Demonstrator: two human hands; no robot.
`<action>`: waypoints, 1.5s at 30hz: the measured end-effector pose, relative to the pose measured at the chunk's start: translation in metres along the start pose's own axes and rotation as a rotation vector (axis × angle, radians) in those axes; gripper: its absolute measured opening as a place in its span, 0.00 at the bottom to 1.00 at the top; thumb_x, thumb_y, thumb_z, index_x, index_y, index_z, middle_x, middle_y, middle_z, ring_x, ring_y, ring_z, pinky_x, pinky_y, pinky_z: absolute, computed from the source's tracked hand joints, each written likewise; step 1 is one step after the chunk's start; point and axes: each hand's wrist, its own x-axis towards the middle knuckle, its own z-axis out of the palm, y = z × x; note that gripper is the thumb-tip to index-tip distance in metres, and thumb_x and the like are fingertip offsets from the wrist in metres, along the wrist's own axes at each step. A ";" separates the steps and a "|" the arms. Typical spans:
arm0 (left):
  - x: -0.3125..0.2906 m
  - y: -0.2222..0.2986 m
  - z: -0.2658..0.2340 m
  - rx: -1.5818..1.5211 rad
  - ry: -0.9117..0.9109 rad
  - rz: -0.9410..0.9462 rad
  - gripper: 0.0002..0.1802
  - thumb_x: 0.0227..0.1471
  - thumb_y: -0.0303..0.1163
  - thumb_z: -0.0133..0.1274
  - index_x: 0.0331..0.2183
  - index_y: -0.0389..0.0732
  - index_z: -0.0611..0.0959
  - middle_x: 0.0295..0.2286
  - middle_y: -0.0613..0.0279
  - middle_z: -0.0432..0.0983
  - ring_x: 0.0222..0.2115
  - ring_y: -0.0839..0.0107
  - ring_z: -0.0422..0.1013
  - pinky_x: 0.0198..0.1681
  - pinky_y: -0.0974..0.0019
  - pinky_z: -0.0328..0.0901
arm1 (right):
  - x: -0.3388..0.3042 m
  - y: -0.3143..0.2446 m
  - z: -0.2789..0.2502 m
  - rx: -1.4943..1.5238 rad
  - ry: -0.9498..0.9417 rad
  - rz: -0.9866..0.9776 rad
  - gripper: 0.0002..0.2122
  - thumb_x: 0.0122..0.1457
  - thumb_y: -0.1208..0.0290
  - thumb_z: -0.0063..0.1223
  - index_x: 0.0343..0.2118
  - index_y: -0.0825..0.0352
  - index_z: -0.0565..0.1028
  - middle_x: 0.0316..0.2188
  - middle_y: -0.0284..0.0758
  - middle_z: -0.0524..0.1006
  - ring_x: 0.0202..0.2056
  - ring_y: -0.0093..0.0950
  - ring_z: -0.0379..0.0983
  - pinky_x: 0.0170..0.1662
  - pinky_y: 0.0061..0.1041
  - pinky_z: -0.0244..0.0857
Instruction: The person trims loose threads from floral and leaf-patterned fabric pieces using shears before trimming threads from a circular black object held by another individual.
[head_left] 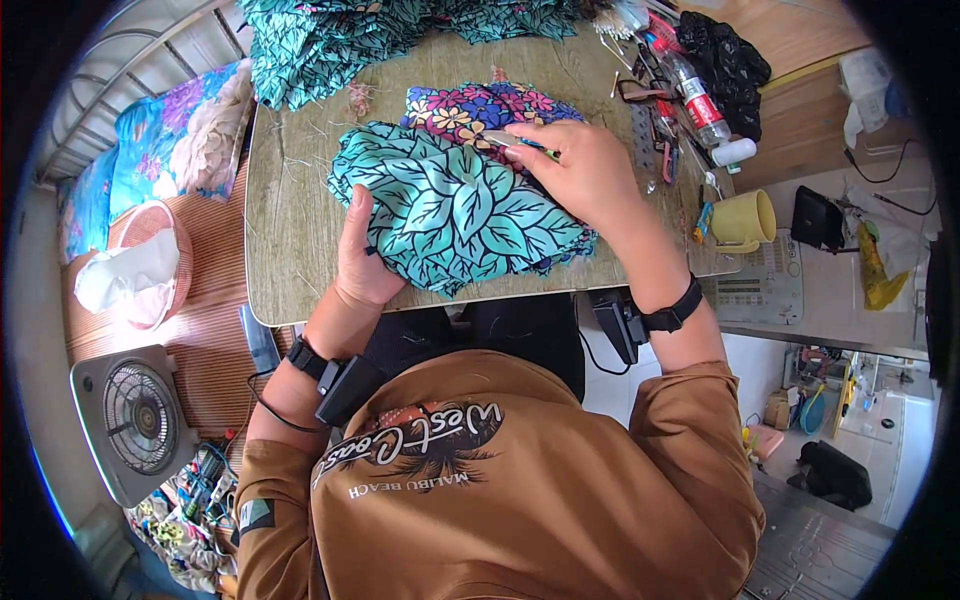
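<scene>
Now left hand [370,265] touches leaf-print cloth [460,210], right hand [585,168] holding silvery tool [503,138].

Rumpled teal leaf-print cloth [455,215] heaped on the table [290,220], small snips [500,138] and floral cloth [455,108] at its far edge

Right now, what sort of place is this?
Maybe a room at home used for cloth work: flowery cushions lie by bed-like metal rails, and piles of leafy green cloth sit on the table.
</scene>
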 end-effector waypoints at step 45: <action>-0.001 -0.001 -0.013 -0.039 0.028 -0.067 0.35 0.52 0.54 0.42 0.54 0.40 0.59 0.51 0.54 0.61 0.51 0.57 0.61 0.54 0.52 0.55 | 0.019 0.088 -0.001 0.021 0.133 0.374 0.17 0.48 0.55 0.54 0.35 0.62 0.76 0.25 0.41 0.77 0.31 0.38 0.74 0.35 0.32 0.66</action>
